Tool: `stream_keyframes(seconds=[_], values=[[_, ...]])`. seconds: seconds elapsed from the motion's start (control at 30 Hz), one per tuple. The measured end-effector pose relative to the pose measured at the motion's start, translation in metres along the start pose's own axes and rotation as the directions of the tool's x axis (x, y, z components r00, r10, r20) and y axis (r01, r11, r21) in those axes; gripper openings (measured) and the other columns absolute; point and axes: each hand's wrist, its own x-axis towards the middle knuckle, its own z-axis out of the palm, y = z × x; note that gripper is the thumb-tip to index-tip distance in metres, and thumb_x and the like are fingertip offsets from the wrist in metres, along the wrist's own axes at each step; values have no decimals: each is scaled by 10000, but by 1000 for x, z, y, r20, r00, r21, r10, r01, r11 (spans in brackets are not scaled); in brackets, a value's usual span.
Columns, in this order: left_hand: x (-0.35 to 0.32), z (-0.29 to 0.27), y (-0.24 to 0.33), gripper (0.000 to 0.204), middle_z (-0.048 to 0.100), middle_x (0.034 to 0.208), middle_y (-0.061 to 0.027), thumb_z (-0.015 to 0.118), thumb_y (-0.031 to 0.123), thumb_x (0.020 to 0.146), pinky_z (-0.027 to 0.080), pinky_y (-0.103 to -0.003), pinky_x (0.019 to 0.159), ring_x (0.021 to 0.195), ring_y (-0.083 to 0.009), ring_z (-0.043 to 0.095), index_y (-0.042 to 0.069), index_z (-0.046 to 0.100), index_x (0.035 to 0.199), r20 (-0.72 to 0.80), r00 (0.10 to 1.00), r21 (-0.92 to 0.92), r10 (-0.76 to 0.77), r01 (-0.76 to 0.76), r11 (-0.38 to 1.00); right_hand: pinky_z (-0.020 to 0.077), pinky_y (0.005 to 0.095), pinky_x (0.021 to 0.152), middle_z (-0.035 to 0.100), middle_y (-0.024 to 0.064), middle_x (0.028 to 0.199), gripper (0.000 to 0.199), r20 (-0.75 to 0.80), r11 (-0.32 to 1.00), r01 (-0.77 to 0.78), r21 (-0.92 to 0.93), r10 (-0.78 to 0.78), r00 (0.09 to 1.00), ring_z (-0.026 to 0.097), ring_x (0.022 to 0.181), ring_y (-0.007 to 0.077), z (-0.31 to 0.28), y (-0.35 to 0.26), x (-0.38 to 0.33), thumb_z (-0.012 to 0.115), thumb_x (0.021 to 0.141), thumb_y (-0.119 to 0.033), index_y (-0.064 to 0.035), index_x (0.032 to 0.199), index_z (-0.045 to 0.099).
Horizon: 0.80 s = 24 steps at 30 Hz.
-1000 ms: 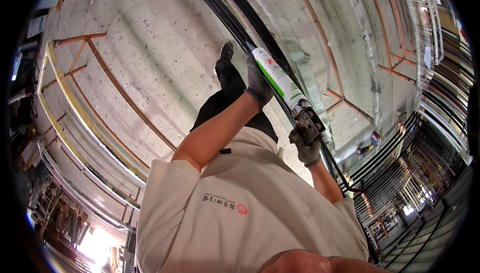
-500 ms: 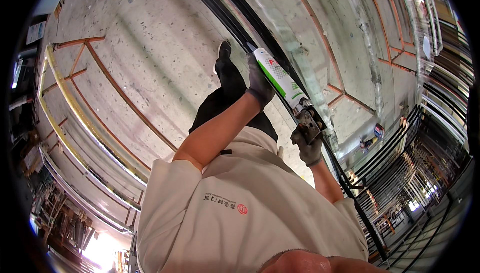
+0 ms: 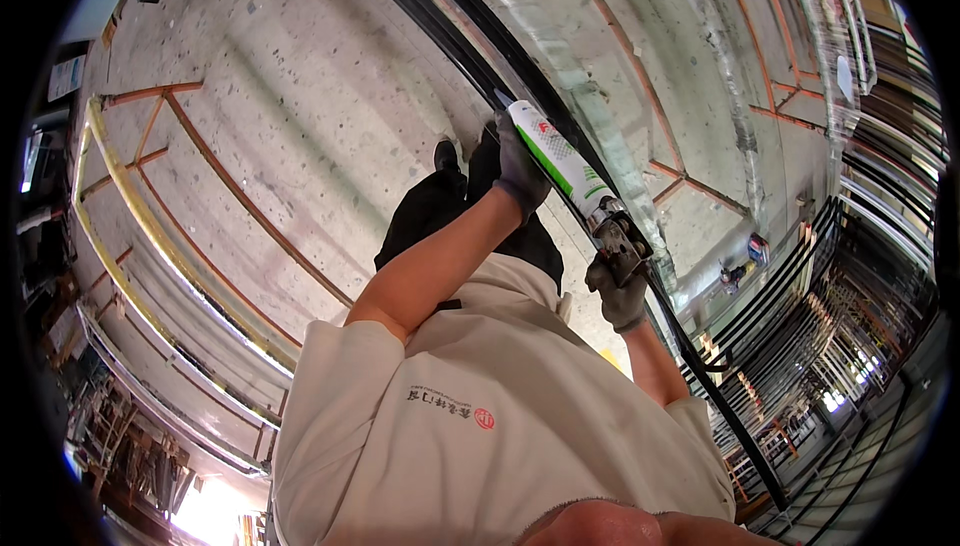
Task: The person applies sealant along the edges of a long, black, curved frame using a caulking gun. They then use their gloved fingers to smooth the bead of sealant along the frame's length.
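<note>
A white and green sealant cartridge (image 3: 565,161) sits in a caulking gun (image 3: 622,238), slanting from upper left to lower right. My left hand (image 3: 520,166), in a dark glove, is closed around the front of the cartridge, just behind its nozzle. At the gun's rear my gloved right hand (image 3: 622,296) grips the handle, partly hidden by the metal body. Long black bars (image 3: 425,16) run diagonally beside the gun, and the nozzle points along them. Whether the tip touches a bar I cannot tell.
A rack frame with yellow-wrapped rails (image 3: 150,216) and rust-coloured bars stands at left. More rust-coloured bars (image 3: 640,76) and a plastic-wrapped length (image 3: 560,66) lie to the right. Racks of long profiles (image 3: 890,166) line the far right. Small items (image 3: 745,261) lie on the floor.
My legs have shifted in a step, and the surroundings have slid slightly in view. Both hands keep their hold on the caulking gun and cartridge.
</note>
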Motion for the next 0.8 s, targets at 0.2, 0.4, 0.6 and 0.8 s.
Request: stream_keyframes(seconds=[0.2, 0.4, 0.6, 0.8], values=[[-12, 6, -11, 658, 639, 929, -116, 405, 744, 919, 529, -490, 860, 878, -340, 646, 127, 578, 1068, -46, 999, 33, 25, -24, 999, 433, 274, 491, 546, 47, 697, 241, 89, 996, 51, -73, -44, 995, 523, 558, 128, -17, 13, -10, 655, 935, -113, -9, 1092, 504], [-14, -5, -28, 617, 639, 951, -92, 404, 712, 939, 531, -481, 851, 896, -324, 647, 137, 591, 1063, -4, 1000, 22, 24, -24, 999, 422, 275, 498, 567, 29, 690, 136, -10, 999, -16, -46, 16, 1000, 525, 566, 119, -24, 7, -19, 683, 842, -10, -11, 930, 579], [-19, -14, -50, 656, 646, 947, -112, 392, 741, 927, 530, -487, 850, 900, -333, 649, 137, 583, 1097, -6, 1000, 22, 15, -15, 1000, 451, 327, 546, 603, 66, 678, 94, -62, 993, 33, -113, -40, 997, 553, 590, 158, -44, 20, -28, 719, 755, 19, 12, 807, 641], [-21, -26, -72, 699, 655, 953, -133, 379, 777, 909, 528, -496, 860, 910, -343, 649, 140, 577, 1118, -3, 1000, 18, 1, -1, 1000, 452, 333, 551, 600, 64, 676, 112, -66, 988, -24, -154, 14, 998, 549, 599, 164, -65, 21, -40, 730, 751, 5, 11, 815, 639]])
